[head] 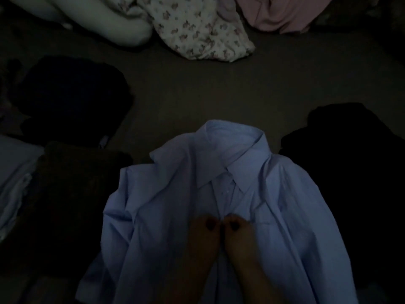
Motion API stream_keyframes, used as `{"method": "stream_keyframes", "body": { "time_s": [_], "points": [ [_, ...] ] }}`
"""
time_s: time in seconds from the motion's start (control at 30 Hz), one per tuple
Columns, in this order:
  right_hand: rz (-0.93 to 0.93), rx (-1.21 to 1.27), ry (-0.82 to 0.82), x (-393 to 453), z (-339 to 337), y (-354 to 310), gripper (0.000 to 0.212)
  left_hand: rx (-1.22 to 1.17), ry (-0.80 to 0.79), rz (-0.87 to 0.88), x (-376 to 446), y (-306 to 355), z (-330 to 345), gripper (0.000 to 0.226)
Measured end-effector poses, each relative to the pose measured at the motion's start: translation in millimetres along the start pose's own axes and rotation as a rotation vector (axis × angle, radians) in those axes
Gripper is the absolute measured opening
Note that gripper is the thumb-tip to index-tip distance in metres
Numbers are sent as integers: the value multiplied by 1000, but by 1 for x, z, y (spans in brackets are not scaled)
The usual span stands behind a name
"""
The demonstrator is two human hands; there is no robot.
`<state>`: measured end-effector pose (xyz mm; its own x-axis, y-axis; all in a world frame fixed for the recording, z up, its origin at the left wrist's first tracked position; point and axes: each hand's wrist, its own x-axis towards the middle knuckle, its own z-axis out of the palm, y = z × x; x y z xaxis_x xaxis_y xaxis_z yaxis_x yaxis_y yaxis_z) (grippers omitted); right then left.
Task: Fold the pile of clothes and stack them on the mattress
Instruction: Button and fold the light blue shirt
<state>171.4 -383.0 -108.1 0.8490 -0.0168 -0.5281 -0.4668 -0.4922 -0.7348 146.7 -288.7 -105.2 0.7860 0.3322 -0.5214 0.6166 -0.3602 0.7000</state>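
A light blue collared shirt [175, 205] lies front-up on the dark mattress [208, 91], collar pointing away from me. My left hand [202, 238] and my right hand [240, 238] meet at the shirt's button strip, just below the collar. Both thumbs, with dark nails, lie on top of the cloth and nearly touch. Each hand appears to pinch the strip's edge; the other fingers are hidden in the dim light.
Dark garments lie at the left [70, 95], the near left [72, 194] and the right [339, 167]. Pale folded cloth [13, 172] is at the left edge. At the far side are a floral fabric [197, 31], a pink fabric [285, 14] and a pale bundle [98, 20].
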Motion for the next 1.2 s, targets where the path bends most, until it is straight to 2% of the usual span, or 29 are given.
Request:
{"method": "stream_keyframes", "body": {
  "time_s": [0.13,0.23,0.5,0.63,0.73,0.9,1.0,1.1,1.2],
  "points": [
    [-31,-39,-45,-5,-7,-3,26,83,17,42,-8,5,1,39],
    [-19,-45,-83,-8,-12,-2,32,-8,36,14,-11,8,1,17],
    [90,17,19,-9,-6,2,19,18,-47,50,-14,13,0,26],
    [85,-5,73,-6,0,3,17,108,-25,104,-13,11,1,34],
    [77,32,109,-8,0,1,16,210,62,161,-12,5,7,46],
    [81,84,176,-10,2,3,13,265,39,116,-12,7,13,38],
    [94,114,160,-10,1,3,10,208,60,113,-12,9,12,35],
    [93,142,137,-11,-1,2,7,279,51,114,-12,10,9,25],
    [102,199,122,-12,-4,0,9,252,42,112,-8,11,9,23]
  ]
}}
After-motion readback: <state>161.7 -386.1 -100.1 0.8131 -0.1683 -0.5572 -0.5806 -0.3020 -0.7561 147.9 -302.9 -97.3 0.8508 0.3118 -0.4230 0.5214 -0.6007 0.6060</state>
